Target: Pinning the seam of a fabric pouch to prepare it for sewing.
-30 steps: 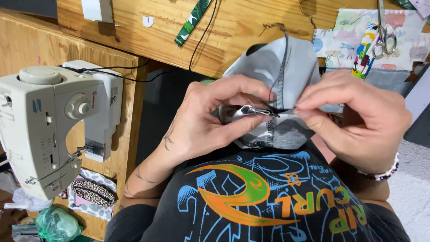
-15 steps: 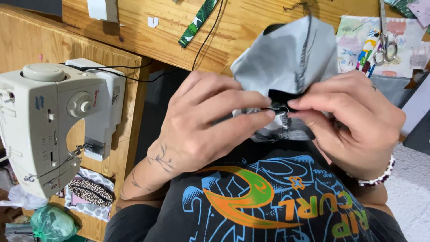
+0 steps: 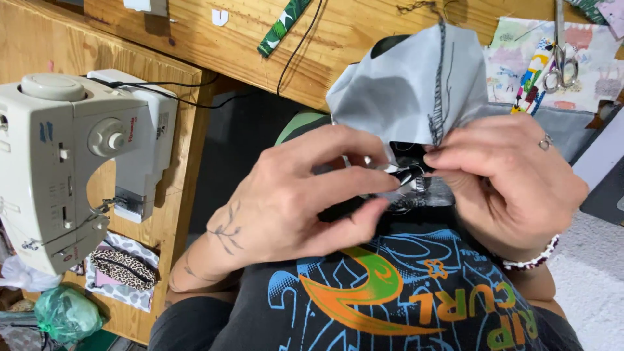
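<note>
Between both hands' fingers (image 3: 364, 185): grey fabric (image 3: 409, 91)

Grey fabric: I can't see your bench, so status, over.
Left hand and right hand both pinch the grey fabric at a small metal piece. Nothing blocks them; sewing machine sits aside.

— Where do the hands sit?
— The left hand (image 3: 305, 201) and right hand (image 3: 507, 182) meet just above the person's shirt (image 3: 390, 299), pinching a small metal piece (image 3: 406, 175) between them, with the fabric piece (image 3: 409, 84) rising behind the fingers.
— And around them?
— The sewing machine (image 3: 71, 162) stands far left on the wooden table (image 3: 195, 39). Scissors (image 3: 560, 62) lie at the upper right on a patterned cloth (image 3: 585, 91). A pouch (image 3: 123, 268) lies below the machine.
</note>
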